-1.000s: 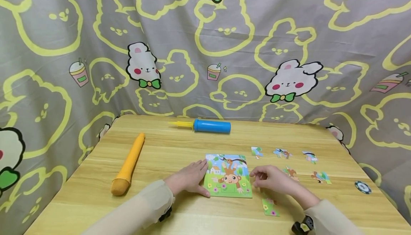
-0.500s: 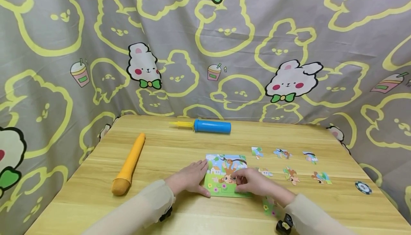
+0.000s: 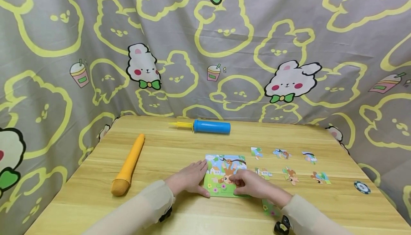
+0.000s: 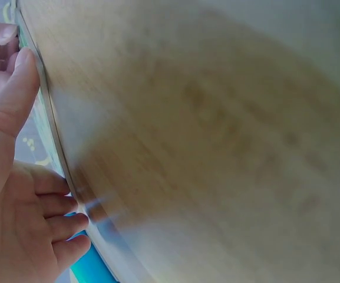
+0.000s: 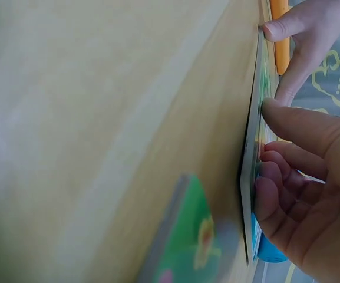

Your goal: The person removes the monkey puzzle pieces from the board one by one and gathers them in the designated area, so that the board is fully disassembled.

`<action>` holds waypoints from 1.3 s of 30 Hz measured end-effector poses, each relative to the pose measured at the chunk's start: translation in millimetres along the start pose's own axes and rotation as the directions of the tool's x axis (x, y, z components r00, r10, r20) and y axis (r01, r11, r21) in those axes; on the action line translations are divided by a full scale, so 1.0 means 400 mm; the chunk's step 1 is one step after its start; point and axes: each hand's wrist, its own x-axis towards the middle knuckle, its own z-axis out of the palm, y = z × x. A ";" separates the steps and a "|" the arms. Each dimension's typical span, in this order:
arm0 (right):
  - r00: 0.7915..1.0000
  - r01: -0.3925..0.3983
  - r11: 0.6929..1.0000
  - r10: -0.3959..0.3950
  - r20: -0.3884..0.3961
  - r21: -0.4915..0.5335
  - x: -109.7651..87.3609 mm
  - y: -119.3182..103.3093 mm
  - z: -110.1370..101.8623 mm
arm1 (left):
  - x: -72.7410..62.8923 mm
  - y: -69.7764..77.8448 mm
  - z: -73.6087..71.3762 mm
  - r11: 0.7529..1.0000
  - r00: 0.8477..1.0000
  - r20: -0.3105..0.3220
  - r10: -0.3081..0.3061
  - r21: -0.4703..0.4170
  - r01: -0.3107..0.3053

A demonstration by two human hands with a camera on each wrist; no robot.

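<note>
A flat square puzzle board (image 3: 214, 180) with a monkey picture lies near the table's middle front. Along its left edge rests my left hand (image 3: 190, 178), fingers extended at the upper side and thumb by the near corner. My right hand (image 3: 252, 182) is over the board's right part, fingers bent and thumb apart from them. The right wrist view puts that thumb (image 5: 287, 121) at the board's near edge, with the fingertips (image 5: 266, 191) against its surface. I cannot tell whether a piece is between them. Part of the monkey is hidden by the hand.
Loose jigsaw pieces lie right of the board, among them a tree-branch piece (image 3: 309, 157), a house piece (image 3: 264, 173) and a flower piece (image 3: 269, 208). A poker chip (image 3: 362, 187) is farther right. An orange toy microphone (image 3: 128, 165) lies left, a blue hand pump (image 3: 212, 126) behind.
From beside the board, my right hand has moved left onto its right part and stayed there, uncovering the house piece. The left hand has not visibly moved.
</note>
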 end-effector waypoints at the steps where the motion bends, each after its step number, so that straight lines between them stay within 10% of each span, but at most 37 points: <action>1: 1.000 0.001 1.000 -0.001 0.000 -0.006 0.000 -0.001 0.001 | 0.000 0.000 0.000 1.000 1.000 -0.001 0.000 0.000 0.000; 22: 1.000 0.029 0.995 -0.030 -0.010 -0.094 0.004 -0.005 0.007 | -0.005 0.001 0.002 1.000 1.000 -0.001 -0.001 0.011 0.001; 39: 0.997 0.035 0.998 -0.031 -0.071 0.061 0.012 0.003 0.004 | -0.003 0.002 -0.002 0.999 1.000 -0.007 0.004 0.041 -0.004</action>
